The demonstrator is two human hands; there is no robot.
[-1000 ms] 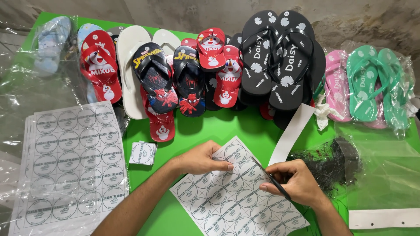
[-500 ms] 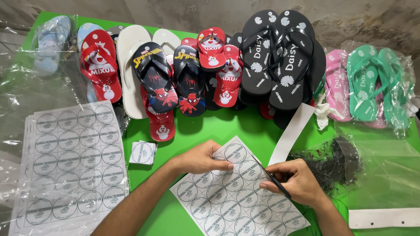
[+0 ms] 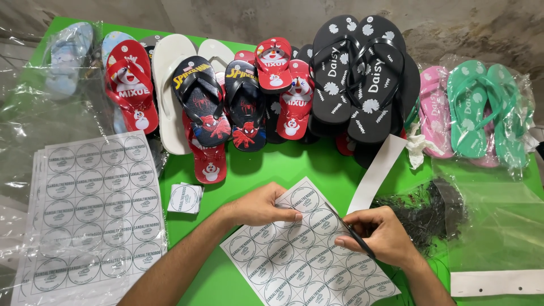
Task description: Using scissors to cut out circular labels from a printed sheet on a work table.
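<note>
Centrally, a white paper sheet printed with rows of round labels (image 3: pixel 309 255) lies flat and slightly turned on the bright green tabletop (image 3: pixel 294 164), near its front edge. The left hand (image 3: pixel 266 205) rests on the sheet's upper part, fingers curled together and pressing the paper down. The right hand (image 3: pixel 381 235) sits on the sheet's right side, its fingers pinching a thin dark blade-like tool (image 3: pixel 354 233) whose tip touches the paper.

Just left of the sheet lies a small stack of cut square labels (image 3: pixel 185 198). Farther left, a pile of identical uncut label sheets (image 3: pixel 93 209) rests on clear plastic film (image 3: pixel 28 113). To the right of the hands lies a heap of thin black plastic ties (image 3: pixel 425 212), beside a long white paper strip (image 3: pixel 378 173).

Along the back edge stands a row of flip-flops: red cartoon-printed pairs (image 3: pixel 129 85), dark superhero-printed pairs (image 3: pixel 224 105), large black pairs with white flower prints (image 3: pixel 362 73), and bagged pink (image 3: pixel 435 110) and green pairs (image 3: pixel 487 110). Behind the table rises a rough, stained concrete wall (image 3: pixel 255 17).
</note>
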